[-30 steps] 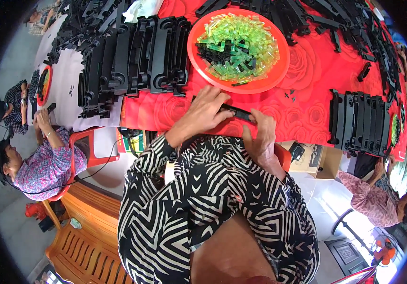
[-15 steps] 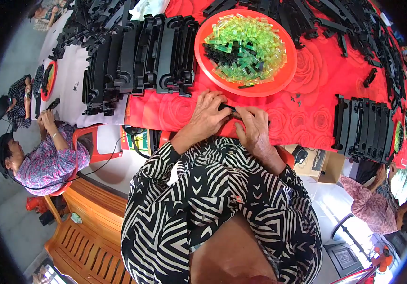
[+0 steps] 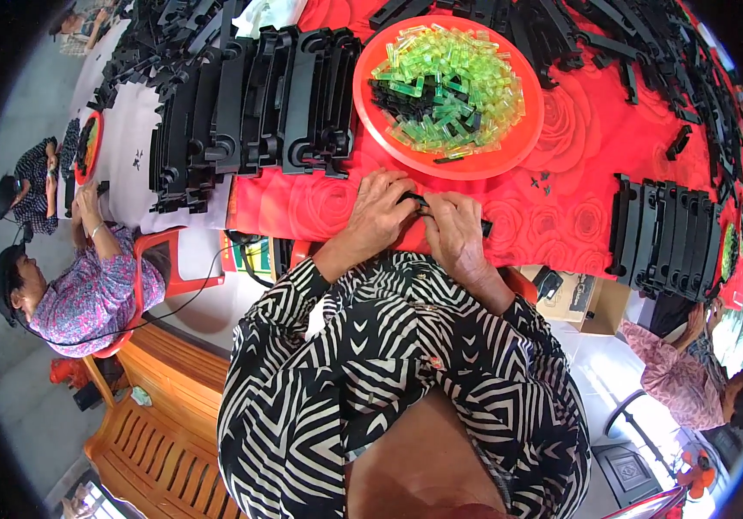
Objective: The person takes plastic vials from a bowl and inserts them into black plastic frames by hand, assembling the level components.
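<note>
Dish (image 3: pixel 514 156), round and red, is seen in the head view, heaped with clear yellow-green pieces (image 3: pixel 466 73) and small black bits (image 3: pixel 399 101). Just below the dish, a black part (image 3: pixel 414 200) is held between left hand (image 3: pixel 376 212) and right hand (image 3: pixel 455 232), fingers curled narrowly around it; most of it is hidden. Left of the dish, black bars (image 3: pixel 255 104) are stacked; to its lower right, a second row (image 3: pixel 665 235) is lined up.

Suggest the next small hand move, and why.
Probably ease the right hand off the black part while the left hand holds it: the hands nearly meet over it, leaving only a bit between them and an end at the right showing, so the work there can't be checked.
</note>
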A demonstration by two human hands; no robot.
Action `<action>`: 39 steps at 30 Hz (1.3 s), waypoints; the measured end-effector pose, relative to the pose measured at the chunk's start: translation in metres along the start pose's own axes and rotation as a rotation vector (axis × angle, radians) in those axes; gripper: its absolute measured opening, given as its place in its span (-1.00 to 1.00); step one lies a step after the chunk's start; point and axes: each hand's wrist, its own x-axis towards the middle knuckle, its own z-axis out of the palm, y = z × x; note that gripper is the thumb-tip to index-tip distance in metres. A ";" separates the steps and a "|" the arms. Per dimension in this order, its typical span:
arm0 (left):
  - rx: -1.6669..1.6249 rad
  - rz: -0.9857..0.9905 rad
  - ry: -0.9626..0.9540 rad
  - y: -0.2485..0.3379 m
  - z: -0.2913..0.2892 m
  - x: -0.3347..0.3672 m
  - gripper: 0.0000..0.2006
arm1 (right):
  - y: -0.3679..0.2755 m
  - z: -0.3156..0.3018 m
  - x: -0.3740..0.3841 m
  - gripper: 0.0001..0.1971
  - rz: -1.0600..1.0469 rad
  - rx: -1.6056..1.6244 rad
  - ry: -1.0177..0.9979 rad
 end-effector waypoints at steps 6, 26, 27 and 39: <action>0.026 0.007 -0.010 0.001 -0.002 0.000 -0.86 | 0.002 0.002 -0.010 -0.58 0.060 -0.037 -0.018; -0.029 0.003 -0.193 -0.003 -0.008 0.004 -0.88 | 0.015 0.000 -0.006 -0.50 -0.195 -0.113 -0.116; -0.027 0.003 -0.192 -0.003 -0.008 0.004 -0.88 | 0.016 0.000 -0.006 -0.51 -0.212 -0.125 -0.124; -0.032 -0.020 -0.091 0.005 -0.001 -0.002 -0.85 | 0.015 -0.001 -0.007 -0.62 -0.094 -0.004 -0.051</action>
